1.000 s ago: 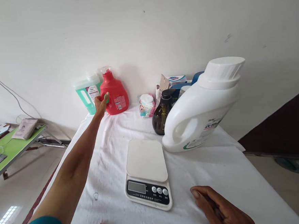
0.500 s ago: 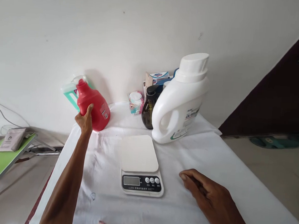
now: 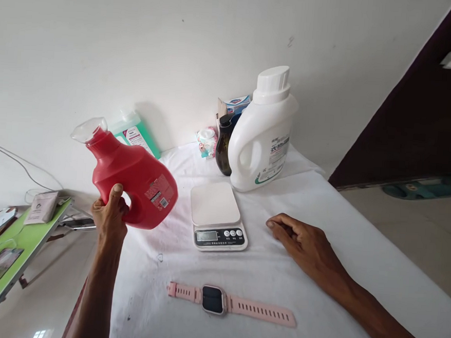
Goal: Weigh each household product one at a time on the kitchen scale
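Observation:
My left hand (image 3: 110, 213) is wrapped round the handle of a red detergent jug (image 3: 132, 175), tilted with its clear-capped neck to the upper left. The jug is held up over the table's left side. My right hand (image 3: 301, 239) rests on the white cloth, its thumb and fingers drawn together with nothing visible in them. Between the hands lies a white kitchen scale (image 3: 216, 204), its platform bare. A large white detergent jug (image 3: 264, 135) stands upright behind the scale, to the right.
A pink-strapped smartwatch (image 3: 213, 299) lies at the front. Against the wall stand a green bottle (image 3: 145, 137), a wipes pack (image 3: 207, 141), a dark pump bottle (image 3: 223, 151) and a box (image 3: 238, 104). A green side table (image 3: 31, 240) is at the left.
My left hand has lifted the red jug toward me, tipping it further left. The green bottle behind shows more now. My view has shifted, and the whole smartwatch is visible.

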The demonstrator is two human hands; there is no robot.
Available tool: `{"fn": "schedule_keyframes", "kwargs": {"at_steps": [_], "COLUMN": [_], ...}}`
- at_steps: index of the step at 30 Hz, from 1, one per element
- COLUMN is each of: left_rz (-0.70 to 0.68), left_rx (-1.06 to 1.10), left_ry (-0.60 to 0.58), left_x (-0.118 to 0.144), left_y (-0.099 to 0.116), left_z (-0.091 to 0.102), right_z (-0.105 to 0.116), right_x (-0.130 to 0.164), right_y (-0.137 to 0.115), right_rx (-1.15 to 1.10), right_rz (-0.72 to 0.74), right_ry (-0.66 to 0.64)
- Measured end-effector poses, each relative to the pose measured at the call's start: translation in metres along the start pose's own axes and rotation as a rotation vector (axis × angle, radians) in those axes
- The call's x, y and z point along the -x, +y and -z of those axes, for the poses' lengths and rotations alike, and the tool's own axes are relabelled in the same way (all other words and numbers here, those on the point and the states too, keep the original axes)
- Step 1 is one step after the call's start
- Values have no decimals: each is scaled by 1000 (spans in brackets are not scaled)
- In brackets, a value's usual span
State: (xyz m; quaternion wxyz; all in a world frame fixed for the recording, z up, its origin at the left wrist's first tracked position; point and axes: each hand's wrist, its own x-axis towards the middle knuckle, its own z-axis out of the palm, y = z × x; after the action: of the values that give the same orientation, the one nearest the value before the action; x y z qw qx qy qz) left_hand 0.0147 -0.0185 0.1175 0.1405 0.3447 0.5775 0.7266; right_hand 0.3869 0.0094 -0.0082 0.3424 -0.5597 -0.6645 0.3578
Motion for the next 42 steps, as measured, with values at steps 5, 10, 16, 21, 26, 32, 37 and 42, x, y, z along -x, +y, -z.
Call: {"fn": "schedule_keyframes", "kwargs": {"at_steps": [5, 10, 16, 21, 26, 32, 37, 42], "left_rz": [6, 34, 62, 39, 21, -32, 155, 126], "left_rx": [78, 12, -13, -31, -29, -90, -99, -149], "left_ry": [-164, -236, -247, -352, -493, -428, -407, -453], "left_x": [25, 46, 59, 57, 53, 47, 54, 60], "left_y": [7, -1, -16, -22, -19, -39, -93, -113], "left_z": [-41, -78, -93, -89, -77, -47, -21, -12], "right_z": [2, 5, 5, 6, 5, 7, 4, 3], "right_x": [1, 2, 2, 3, 4, 5, 4, 5], "right_y": [-1, -6, -5, -7, -8, -10, -5, -1], "right_rx": [-45, -68, -78, -81, -60, -41, -9, 21], "right_rz": [19, 46, 53, 43, 6, -36, -50, -85], "right_ry": [4, 6, 7, 6, -17, -33, -26, -12]}}
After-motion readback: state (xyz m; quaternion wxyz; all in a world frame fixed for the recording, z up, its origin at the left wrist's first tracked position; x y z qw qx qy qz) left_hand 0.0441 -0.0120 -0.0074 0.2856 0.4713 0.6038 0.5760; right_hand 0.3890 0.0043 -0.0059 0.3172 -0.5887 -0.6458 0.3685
